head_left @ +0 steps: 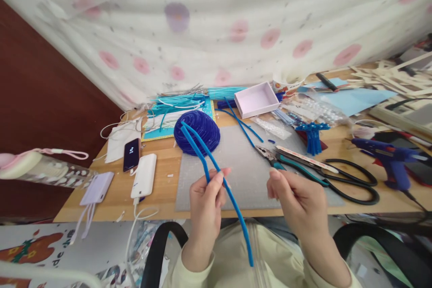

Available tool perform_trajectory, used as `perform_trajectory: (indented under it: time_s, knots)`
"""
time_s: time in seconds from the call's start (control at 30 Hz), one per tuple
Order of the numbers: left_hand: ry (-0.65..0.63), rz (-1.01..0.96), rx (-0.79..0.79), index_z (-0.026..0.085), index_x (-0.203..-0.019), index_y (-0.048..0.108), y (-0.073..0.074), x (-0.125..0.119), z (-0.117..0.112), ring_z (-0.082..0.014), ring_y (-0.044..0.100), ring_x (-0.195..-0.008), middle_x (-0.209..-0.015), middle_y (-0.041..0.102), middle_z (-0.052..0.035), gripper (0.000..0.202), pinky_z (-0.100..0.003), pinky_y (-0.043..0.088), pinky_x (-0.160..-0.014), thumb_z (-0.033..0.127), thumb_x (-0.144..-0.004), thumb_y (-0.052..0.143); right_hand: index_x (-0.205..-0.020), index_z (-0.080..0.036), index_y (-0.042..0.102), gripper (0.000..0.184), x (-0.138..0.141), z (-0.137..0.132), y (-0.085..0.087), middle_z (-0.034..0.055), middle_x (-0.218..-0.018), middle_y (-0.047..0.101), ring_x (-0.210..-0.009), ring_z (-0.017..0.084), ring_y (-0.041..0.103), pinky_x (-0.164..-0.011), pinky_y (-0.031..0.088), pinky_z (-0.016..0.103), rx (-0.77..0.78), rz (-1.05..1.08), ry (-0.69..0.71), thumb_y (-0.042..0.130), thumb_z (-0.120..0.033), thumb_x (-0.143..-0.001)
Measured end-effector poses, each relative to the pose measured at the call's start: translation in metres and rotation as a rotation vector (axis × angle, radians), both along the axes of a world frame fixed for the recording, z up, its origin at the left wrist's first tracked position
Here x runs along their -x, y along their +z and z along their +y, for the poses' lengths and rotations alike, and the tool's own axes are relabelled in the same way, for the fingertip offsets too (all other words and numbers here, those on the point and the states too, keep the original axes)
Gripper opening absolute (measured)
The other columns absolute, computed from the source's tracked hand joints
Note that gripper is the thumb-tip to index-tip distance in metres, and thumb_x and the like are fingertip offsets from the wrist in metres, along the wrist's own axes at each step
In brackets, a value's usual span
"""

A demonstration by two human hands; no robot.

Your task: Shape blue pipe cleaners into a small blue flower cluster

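Bottle [50,170] with a pink strap lies on its side at the far left, and past it a phone [131,154] and a white power bank [144,175] rest on the wooden table [162,189]. Next comes a dark blue ball [204,126], sitting at the edge of a gray mat [236,157]. In front of it, the left hand [207,198] grasps a folded blue pipe cleaner [240,213] between thumb and fingers. Its bend rises above the grip and overlaps the ball in view; whether they touch cannot be told. The shorter leg drops behind the thumb into the fingers, while the longer one runs under the thumb tip and hangs down to the right, well below the hand. Farther back stands a shallow pale box [258,99]. The right hand [300,198] is clenched apart from the pipe cleaner, fingers curled in and thumb against the forefinger. Just beyond it lie pliers [299,173], then black-handled scissors [333,175]. A blue glue gun [393,162] is near the right end.
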State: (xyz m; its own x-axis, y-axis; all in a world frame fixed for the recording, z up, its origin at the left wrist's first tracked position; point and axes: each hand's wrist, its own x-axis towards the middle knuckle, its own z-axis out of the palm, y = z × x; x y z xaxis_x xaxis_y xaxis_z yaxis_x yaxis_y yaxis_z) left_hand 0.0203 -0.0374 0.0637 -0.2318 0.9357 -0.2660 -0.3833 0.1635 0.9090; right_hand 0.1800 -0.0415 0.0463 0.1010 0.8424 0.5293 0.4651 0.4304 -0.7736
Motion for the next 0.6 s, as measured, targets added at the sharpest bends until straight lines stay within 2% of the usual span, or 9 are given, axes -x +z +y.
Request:
perform_trajectory:
  time_s: [0.03,0.1,0.13,0.2,0.27,0.4,0.43,0.5,0.6]
  knots:
    - [0.0,0.001,-0.001,0.016,-0.07,0.079,0.0,0.0,0.0,-0.0013,0.022,-0.04,-0.054,0.049,0.0048,0.037,-0.023,0.014,-0.041,0.051,-0.061,0.083,-0.059,-0.021,0.058,0.038,0.001,0.002,-0.002,-0.0005,-0.062,0.065,-0.056,0.012,0.061,-0.053,0.045,0.024,0.014,0.042,0.015,0.06,-0.026,-0.097]
    - [0.001,0.003,-0.008,0.016,-0.068,0.077,-0.002,0.001,-0.001,-0.0014,0.022,-0.04,-0.056,0.052,0.0037,0.035,-0.024,0.014,-0.041,0.05,-0.061,0.083,-0.088,-0.023,0.072,0.005,0.003,0.004,-0.005,0.0058,-0.097,0.078,-0.087,0.02,0.073,-0.071,0.056,0.029,0.033,0.156,0.049,0.071,-0.027,-0.09]
    - [-0.001,0.003,-0.01,0.017,-0.069,0.077,-0.003,0.001,-0.002,-0.0016,0.022,-0.04,-0.056,0.053,0.0035,0.034,-0.024,0.014,-0.04,0.049,-0.062,0.082,-0.107,-0.025,0.072,0.019,0.005,0.005,-0.006,0.0071,-0.106,0.078,-0.096,0.022,0.073,-0.079,0.058,0.033,0.046,0.22,0.069,0.074,-0.027,-0.088]
    - [-0.005,0.002,-0.012,0.018,-0.07,0.078,-0.004,0.002,-0.002,-0.002,0.022,-0.04,-0.056,0.051,0.0041,0.032,-0.024,0.014,-0.04,0.048,-0.063,0.082,-0.129,-0.025,0.065,0.036,0.007,0.005,-0.008,0.0031,-0.085,0.08,-0.083,0.021,0.076,-0.084,0.059,0.038,0.104,0.348,0.086,0.069,-0.029,-0.093]
    - [-0.004,0.001,-0.015,0.018,-0.07,0.078,-0.005,0.002,-0.003,-0.0021,0.022,-0.04,-0.056,0.05,0.0044,0.031,-0.024,0.014,-0.041,0.048,-0.063,0.082,-0.128,-0.024,0.066,0.031,0.009,0.004,-0.008,-0.0043,-0.055,0.069,-0.069,0.02,0.075,-0.082,0.06,0.038,0.164,0.445,0.097,0.062,-0.033,-0.099]
    - [-0.021,0.026,-0.033,0.017,-0.073,0.079,-0.005,0.003,-0.004,-0.0021,0.023,-0.04,-0.056,0.048,0.005,0.035,-0.023,0.015,-0.041,0.05,-0.063,0.082,-0.134,-0.026,0.06,0.05,0.012,0.007,-0.004,0.0023,-0.083,0.079,-0.099,0.025,0.077,-0.087,0.061,0.04,0.187,0.591,0.209,0.074,-0.042,-0.089]
    - [-0.03,0.028,-0.036,0.017,-0.074,0.079,-0.005,0.003,-0.004,-0.002,0.023,-0.041,-0.056,0.048,0.0052,0.036,-0.023,0.016,-0.041,0.051,-0.064,0.082,-0.128,-0.025,0.062,0.044,0.013,0.008,-0.004,0.0018,-0.082,0.079,-0.091,0.023,0.078,-0.085,0.061,0.039,0.194,0.611,0.23,0.073,-0.044,-0.09]
    - [-0.058,0.021,-0.035,0.015,-0.073,0.077,-0.007,0.003,-0.005,-0.0019,0.023,-0.041,-0.054,0.045,0.0062,0.038,-0.022,0.016,-0.041,0.052,-0.065,0.083,-0.104,-0.022,0.068,0.029,0.015,0.009,-0.005,-0.0047,-0.057,0.067,-0.056,0.016,0.071,-0.071,0.061,0.034,0.233,0.629,0.236,0.064,-0.049,-0.095]
    - [-0.101,0.024,-0.031,0.015,-0.074,0.074,-0.014,0.002,-0.005,-0.003,0.023,-0.041,-0.048,0.038,0.009,0.038,-0.02,0.016,-0.041,0.052,-0.07,0.081,-0.079,-0.021,0.064,0.042,0.019,0.007,-0.011,-0.0127,-0.034,0.041,-0.026,0.009,0.041,-0.052,0.055,0.029,0.337,0.615,0.231,0.056,-0.058,-0.097]
